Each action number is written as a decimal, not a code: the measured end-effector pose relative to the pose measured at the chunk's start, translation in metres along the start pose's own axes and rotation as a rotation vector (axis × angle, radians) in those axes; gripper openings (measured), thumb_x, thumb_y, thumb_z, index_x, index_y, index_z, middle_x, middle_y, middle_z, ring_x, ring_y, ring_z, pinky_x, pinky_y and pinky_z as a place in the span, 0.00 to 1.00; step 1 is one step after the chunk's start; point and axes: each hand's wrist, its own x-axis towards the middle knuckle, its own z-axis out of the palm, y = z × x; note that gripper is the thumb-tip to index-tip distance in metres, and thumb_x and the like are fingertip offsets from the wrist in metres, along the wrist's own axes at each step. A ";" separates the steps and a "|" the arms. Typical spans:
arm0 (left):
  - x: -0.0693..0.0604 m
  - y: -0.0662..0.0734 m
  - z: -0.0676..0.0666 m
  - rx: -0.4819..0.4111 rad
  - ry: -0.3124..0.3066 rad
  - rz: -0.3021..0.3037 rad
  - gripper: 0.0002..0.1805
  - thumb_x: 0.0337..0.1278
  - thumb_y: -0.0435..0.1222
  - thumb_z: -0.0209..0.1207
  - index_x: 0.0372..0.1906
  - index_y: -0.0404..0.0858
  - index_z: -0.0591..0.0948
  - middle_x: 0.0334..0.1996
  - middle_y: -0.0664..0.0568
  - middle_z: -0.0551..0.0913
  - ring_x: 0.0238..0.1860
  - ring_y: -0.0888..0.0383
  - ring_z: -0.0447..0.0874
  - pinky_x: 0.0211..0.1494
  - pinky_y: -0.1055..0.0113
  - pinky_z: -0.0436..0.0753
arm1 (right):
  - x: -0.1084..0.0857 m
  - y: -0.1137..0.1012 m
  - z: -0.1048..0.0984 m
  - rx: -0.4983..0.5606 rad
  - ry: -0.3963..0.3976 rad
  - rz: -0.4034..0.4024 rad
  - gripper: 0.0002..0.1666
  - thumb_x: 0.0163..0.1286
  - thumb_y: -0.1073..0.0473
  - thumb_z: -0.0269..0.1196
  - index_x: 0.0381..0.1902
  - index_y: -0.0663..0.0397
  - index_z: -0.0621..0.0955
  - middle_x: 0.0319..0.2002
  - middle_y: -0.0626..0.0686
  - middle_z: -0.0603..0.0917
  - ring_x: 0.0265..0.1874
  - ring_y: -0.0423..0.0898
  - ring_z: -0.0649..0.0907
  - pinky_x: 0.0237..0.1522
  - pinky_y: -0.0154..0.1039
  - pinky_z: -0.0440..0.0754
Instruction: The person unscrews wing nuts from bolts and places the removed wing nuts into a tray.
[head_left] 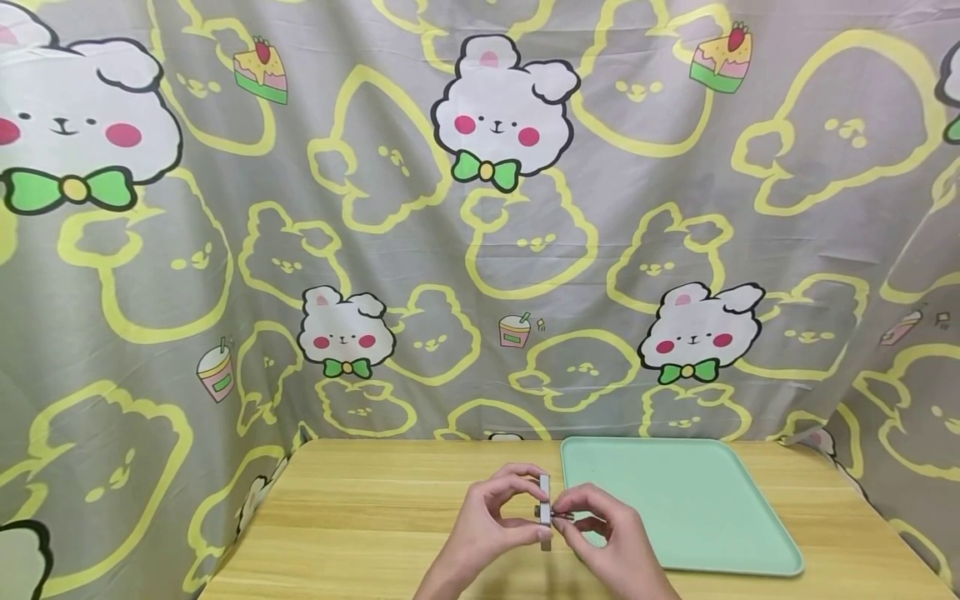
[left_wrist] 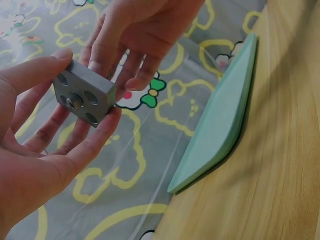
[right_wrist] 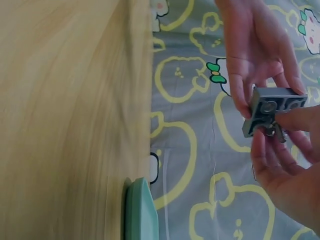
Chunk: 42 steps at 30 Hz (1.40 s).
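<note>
A small grey square block (head_left: 545, 512) is held upright above the table, its thin edge toward the head camera. My left hand (head_left: 487, 512) grips it by opposite edges between thumb and fingers. In the left wrist view, the block (left_wrist: 86, 92) shows round recesses near its corners and a small metal fitting (left_wrist: 75, 101) in its middle. From the other side, my right hand (right_wrist: 292, 170) pinches a small metal piece (right_wrist: 281, 134) at the block's centre; it looks like a threaded screw, partly hidden by the fingertips.
A pale green tray (head_left: 690, 500) lies on the wood-grain table (head_left: 360, 517), to the right of and behind the hands. A grey curtain (head_left: 480, 250) with cartoon rabbits hangs behind the table and along both sides.
</note>
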 end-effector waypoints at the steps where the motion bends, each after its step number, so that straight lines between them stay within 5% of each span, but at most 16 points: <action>1: 0.000 0.000 0.000 -0.009 0.001 0.001 0.18 0.52 0.22 0.72 0.49 0.26 0.83 0.62 0.31 0.73 0.64 0.40 0.74 0.53 0.48 0.89 | 0.000 0.002 0.001 -0.035 0.010 -0.083 0.15 0.64 0.71 0.72 0.42 0.47 0.83 0.41 0.49 0.86 0.41 0.43 0.86 0.35 0.37 0.91; 4: 0.000 0.001 -0.002 -0.027 0.005 -0.008 0.18 0.53 0.23 0.72 0.49 0.25 0.83 0.62 0.31 0.73 0.65 0.37 0.73 0.54 0.47 0.89 | 0.001 0.008 0.003 -0.149 0.038 -0.323 0.19 0.61 0.74 0.72 0.43 0.46 0.83 0.43 0.48 0.84 0.40 0.43 0.85 0.35 0.31 0.89; 8: 0.000 0.002 -0.003 -0.041 0.006 -0.017 0.19 0.53 0.24 0.73 0.49 0.24 0.82 0.63 0.30 0.72 0.64 0.38 0.74 0.55 0.47 0.88 | 0.004 0.014 0.003 -0.280 0.075 -0.560 0.03 0.72 0.63 0.67 0.41 0.49 0.83 0.45 0.50 0.83 0.39 0.42 0.83 0.39 0.24 0.85; 10: 0.000 0.002 -0.003 -0.043 0.005 -0.010 0.19 0.52 0.24 0.73 0.49 0.24 0.82 0.63 0.30 0.72 0.64 0.40 0.75 0.55 0.47 0.88 | 0.006 0.015 0.004 -0.326 0.089 -0.647 0.06 0.77 0.58 0.62 0.39 0.50 0.83 0.44 0.52 0.82 0.38 0.43 0.83 0.41 0.24 0.84; 14: 0.001 0.003 -0.004 -0.050 0.005 -0.009 0.19 0.52 0.24 0.73 0.49 0.23 0.82 0.63 0.32 0.73 0.64 0.43 0.75 0.55 0.47 0.88 | 0.008 0.014 0.004 -0.367 0.097 -0.722 0.11 0.79 0.57 0.58 0.37 0.54 0.83 0.44 0.55 0.82 0.39 0.47 0.83 0.43 0.24 0.83; 18: 0.001 0.003 -0.004 -0.052 0.010 -0.024 0.20 0.52 0.24 0.73 0.49 0.23 0.81 0.63 0.32 0.73 0.64 0.45 0.75 0.55 0.47 0.88 | 0.008 0.015 0.004 -0.349 0.096 -0.704 0.10 0.79 0.56 0.59 0.39 0.54 0.83 0.45 0.55 0.82 0.40 0.47 0.83 0.46 0.24 0.84; 21: 0.001 0.002 -0.004 -0.050 0.018 -0.024 0.20 0.52 0.24 0.73 0.49 0.22 0.81 0.63 0.31 0.72 0.64 0.42 0.75 0.55 0.47 0.88 | 0.006 0.016 0.004 -0.310 0.080 -0.637 0.08 0.76 0.54 0.63 0.44 0.53 0.83 0.47 0.54 0.82 0.42 0.47 0.84 0.49 0.25 0.84; 25: 0.001 0.003 -0.005 -0.036 0.028 -0.011 0.19 0.51 0.23 0.73 0.49 0.22 0.81 0.63 0.31 0.72 0.64 0.41 0.75 0.55 0.47 0.88 | 0.002 0.011 0.002 -0.209 0.056 -0.463 0.14 0.67 0.67 0.71 0.49 0.53 0.82 0.51 0.52 0.82 0.47 0.47 0.84 0.46 0.30 0.87; 28: 0.001 0.003 -0.005 -0.018 0.032 0.006 0.19 0.50 0.22 0.73 0.49 0.23 0.82 0.62 0.31 0.73 0.64 0.43 0.76 0.54 0.47 0.88 | 0.000 0.005 0.000 -0.088 0.070 -0.242 0.21 0.63 0.75 0.70 0.51 0.53 0.82 0.50 0.50 0.83 0.49 0.47 0.85 0.44 0.36 0.90; 33: 0.001 0.005 -0.003 0.024 0.032 0.005 0.19 0.47 0.21 0.73 0.47 0.26 0.83 0.62 0.33 0.73 0.64 0.44 0.75 0.53 0.47 0.89 | 0.001 -0.001 -0.002 0.080 0.117 0.165 0.12 0.72 0.66 0.66 0.52 0.53 0.82 0.48 0.53 0.85 0.46 0.46 0.87 0.45 0.41 0.91; 38: 0.000 0.004 0.000 0.076 0.025 0.002 0.17 0.47 0.21 0.73 0.45 0.27 0.84 0.62 0.35 0.74 0.63 0.45 0.75 0.53 0.49 0.90 | 0.006 0.001 -0.007 0.265 0.000 0.413 0.20 0.77 0.59 0.63 0.56 0.71 0.78 0.49 0.63 0.84 0.43 0.50 0.89 0.45 0.48 0.91; 42: 0.000 0.003 0.002 0.110 0.003 0.001 0.16 0.48 0.21 0.73 0.44 0.30 0.85 0.61 0.37 0.75 0.61 0.48 0.76 0.52 0.50 0.90 | 0.007 0.007 -0.013 0.419 -0.114 0.564 0.26 0.79 0.56 0.60 0.62 0.73 0.75 0.49 0.59 0.86 0.44 0.52 0.89 0.47 0.45 0.91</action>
